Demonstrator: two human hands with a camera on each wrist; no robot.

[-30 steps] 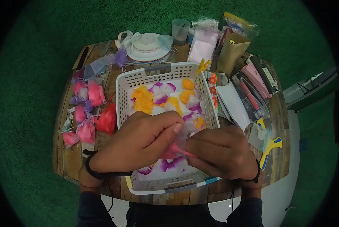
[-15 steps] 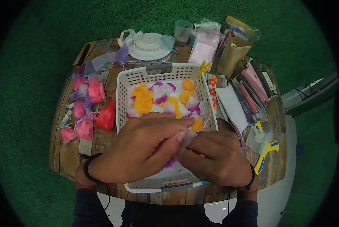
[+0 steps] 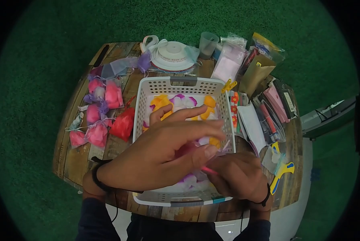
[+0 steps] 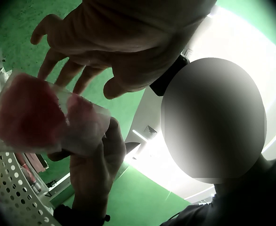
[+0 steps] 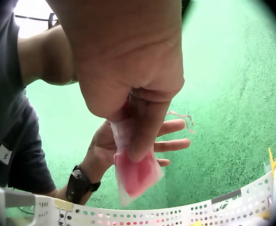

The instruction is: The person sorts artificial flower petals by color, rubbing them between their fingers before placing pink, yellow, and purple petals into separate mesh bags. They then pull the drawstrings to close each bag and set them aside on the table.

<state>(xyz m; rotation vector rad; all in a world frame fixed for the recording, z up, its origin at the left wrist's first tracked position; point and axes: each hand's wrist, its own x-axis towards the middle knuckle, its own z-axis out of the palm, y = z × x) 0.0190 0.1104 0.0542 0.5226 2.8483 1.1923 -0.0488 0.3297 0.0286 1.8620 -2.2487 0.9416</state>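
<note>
My right hand (image 3: 242,174) pinches the gathered upper part of a small sheer pouch with pink filling (image 5: 138,176) between thumb and fingers. Thin drawstring ends (image 5: 187,120) trail beside it. My left hand (image 3: 164,148) is spread right beside the pouch, its fingers mostly straight; in the left wrist view they stand along the pouch's upper edge. Both hands are above a white perforated basket (image 3: 160,199). Inside the basket lie yellow petals (image 3: 160,102) and purple-and-white petals (image 3: 182,100), partly hidden under the hands.
Several pink-filled pouches (image 3: 113,96) and a red pouch (image 3: 123,122) lie left of the basket. Behind it are a ribbon roll (image 3: 172,56) and a clear cup (image 3: 209,45). A yellow clip (image 3: 229,85) grips the rim; a brown paper bag (image 3: 258,74) stands to the right.
The left hand's fingers have uncurled from the pouch's neck and spread out. My right hand still holds the pouch. The basket and table appear slightly lower in the head view.
</note>
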